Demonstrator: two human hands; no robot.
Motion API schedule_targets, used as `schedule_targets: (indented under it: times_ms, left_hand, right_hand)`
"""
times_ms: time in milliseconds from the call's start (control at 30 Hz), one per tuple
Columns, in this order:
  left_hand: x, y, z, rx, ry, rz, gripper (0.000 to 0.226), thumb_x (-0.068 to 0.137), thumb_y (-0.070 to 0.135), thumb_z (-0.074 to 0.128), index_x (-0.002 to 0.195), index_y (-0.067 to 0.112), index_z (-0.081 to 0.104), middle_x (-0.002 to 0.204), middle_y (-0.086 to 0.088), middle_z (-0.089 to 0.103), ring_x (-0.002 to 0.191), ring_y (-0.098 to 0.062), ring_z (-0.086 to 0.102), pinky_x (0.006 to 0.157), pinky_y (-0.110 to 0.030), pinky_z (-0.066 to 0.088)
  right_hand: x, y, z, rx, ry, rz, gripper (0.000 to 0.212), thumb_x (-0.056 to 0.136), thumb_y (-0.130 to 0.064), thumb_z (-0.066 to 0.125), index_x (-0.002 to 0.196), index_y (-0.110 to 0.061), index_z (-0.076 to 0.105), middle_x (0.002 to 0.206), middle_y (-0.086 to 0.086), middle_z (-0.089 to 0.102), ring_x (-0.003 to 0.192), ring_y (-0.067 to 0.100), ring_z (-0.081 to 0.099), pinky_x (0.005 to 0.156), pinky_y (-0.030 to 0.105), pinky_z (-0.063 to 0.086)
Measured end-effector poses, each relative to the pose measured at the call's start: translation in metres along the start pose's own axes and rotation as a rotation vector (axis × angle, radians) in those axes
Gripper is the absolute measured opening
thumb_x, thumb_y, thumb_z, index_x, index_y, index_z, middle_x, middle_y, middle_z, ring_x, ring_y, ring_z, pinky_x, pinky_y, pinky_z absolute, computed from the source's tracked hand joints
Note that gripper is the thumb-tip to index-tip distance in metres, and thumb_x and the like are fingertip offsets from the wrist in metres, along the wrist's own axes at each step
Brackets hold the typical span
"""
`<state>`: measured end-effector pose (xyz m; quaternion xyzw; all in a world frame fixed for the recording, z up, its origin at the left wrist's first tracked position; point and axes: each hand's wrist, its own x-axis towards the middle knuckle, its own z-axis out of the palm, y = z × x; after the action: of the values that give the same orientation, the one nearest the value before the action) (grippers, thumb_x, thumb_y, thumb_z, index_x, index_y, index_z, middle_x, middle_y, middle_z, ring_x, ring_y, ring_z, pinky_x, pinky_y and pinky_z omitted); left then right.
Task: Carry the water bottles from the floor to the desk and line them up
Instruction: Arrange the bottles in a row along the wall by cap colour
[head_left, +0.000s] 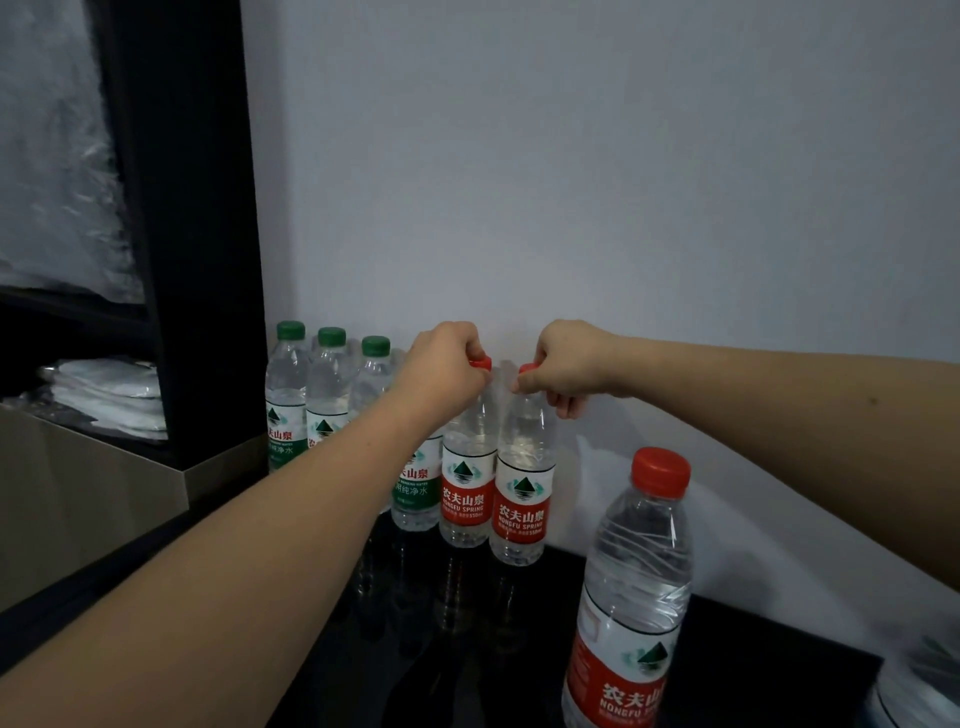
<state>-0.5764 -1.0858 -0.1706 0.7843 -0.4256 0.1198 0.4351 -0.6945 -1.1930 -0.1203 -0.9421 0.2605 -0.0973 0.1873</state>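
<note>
Nearest red-capped bottle (631, 597) stands apart; each hand (447, 371) pinches another's cap.

We reach both bare arms forward, our left hand (447, 366) and right hand (569, 366) level, close together, fingers curled in pinching grips.

- Two bare forearms lead to the hands, with no sleeve on either.
- The left hand (441, 371) wears no glove, ring or watch on the parts that show.
- The right hand (569, 366) is likewise ungloved, and its wrist carries no band.
</note>
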Motion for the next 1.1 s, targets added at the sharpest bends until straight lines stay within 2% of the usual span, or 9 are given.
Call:
schedule_targets:
  times_ms: [200,300,367,467,633,733,833,933,1100]
  left_hand:
    - [-0.003,0.005,0.002,0.058,-0.001,-0.006,0.016,0.083,0.012,0.069,0.074,0.019,0.058,0.089,0.0,0.067,0.082,-0.018,0.061,0.066,-0.028,0.046]
    - [0.0,0.018,-0.004,0.205,-0.081,-0.014,0.005,0.086,0.012,0.062,0.088,0.015,0.06,0.097,-0.005,0.066,0.087,-0.025,0.061,0.069,-0.031,0.046]
    - [0.0,0.029,-0.012,0.244,-0.124,-0.02,0.016,0.087,0.01,0.057,0.103,0.013,0.061,0.105,-0.008,0.064,0.09,-0.026,0.06,0.072,-0.032,0.048]
    - [-0.006,0.046,-0.031,0.199,-0.111,-0.012,0.034,0.09,0.01,0.054,0.123,0.012,0.056,0.111,-0.009,0.062,0.092,-0.026,0.061,0.073,-0.031,0.048]
    - [-0.042,0.085,-0.073,0.275,-0.153,0.067,0.034,0.096,0.023,0.053,0.127,0.01,0.054,0.117,-0.01,0.062,0.094,-0.024,0.06,0.073,-0.032,0.048]
    - [-0.074,0.122,-0.104,0.356,-0.207,0.188,0.035,0.096,0.027,0.051,0.125,0.008,0.055,0.12,-0.011,0.062,0.102,-0.027,0.06,0.082,-0.037,0.052]
    - [-0.102,0.162,-0.132,0.427,-0.228,0.295,0.031,0.097,0.025,0.049,0.121,0.007,0.056,0.117,-0.013,0.062,0.099,-0.028,0.059,0.078,-0.037,0.05]
    - [-0.131,0.197,-0.149,0.421,-0.232,0.323,0.03,0.096,0.023,0.048,0.12,0.007,0.056,0.114,-0.015,0.061,0.097,-0.031,0.059,0.073,-0.035,0.047]
    - [-0.184,0.22,-0.14,0.388,-0.306,0.326,0.031,0.096,0.022,0.048,0.122,0.006,0.056,0.12,-0.016,0.06,0.104,-0.033,0.059,0.086,-0.04,0.052]
  right_hand:
    - [-0.007,0.001,0.002,0.032,-0.028,0.024,0.042,0.086,-0.031,0.072,0.093,0.009,0.061,0.069,0.016,0.067,0.049,0.021,0.065,0.047,0.029,0.055]
    - [-0.019,0.002,-0.002,0.055,-0.037,0.043,0.049,0.086,-0.038,0.071,0.095,0.008,0.061,0.075,0.017,0.069,0.056,0.025,0.067,0.052,0.03,0.057]
    - [-0.033,0.002,-0.016,0.01,0.006,0.044,0.05,0.087,-0.041,0.068,0.098,0.008,0.063,0.08,0.016,0.071,0.061,0.026,0.07,0.053,0.031,0.057]
    - [-0.064,-0.002,-0.051,-0.066,0.156,0.029,0.051,0.09,-0.04,0.062,0.112,0.006,0.061,0.091,0.018,0.072,0.078,0.028,0.071,0.068,0.036,0.058]
    - [-0.151,-0.015,-0.1,-0.108,0.3,0.08,0.055,0.09,-0.044,0.059,0.132,-0.011,0.052,0.131,0.008,0.056,0.115,0.024,0.053,0.085,0.026,0.039]
    - [-0.217,-0.02,-0.117,0.01,0.323,0.154,0.054,0.087,-0.042,0.062,0.13,-0.009,0.053,0.131,0.01,0.056,0.115,0.027,0.054,0.095,0.035,0.045]
    - [-0.284,-0.027,-0.126,0.04,0.347,0.215,0.053,0.088,-0.038,0.063,0.132,-0.012,0.052,0.131,0.007,0.055,0.113,0.026,0.053,0.095,0.038,0.045]
    - [-0.337,-0.035,-0.129,0.019,0.341,0.246,0.049,0.089,-0.034,0.062,0.132,-0.014,0.052,0.128,0.006,0.056,0.109,0.025,0.053,0.094,0.038,0.045]
    - [-0.383,-0.039,-0.126,-0.069,0.289,0.311,0.043,0.091,-0.032,0.061,0.127,-0.01,0.056,0.126,0.009,0.057,0.109,0.028,0.054,0.094,0.038,0.045]
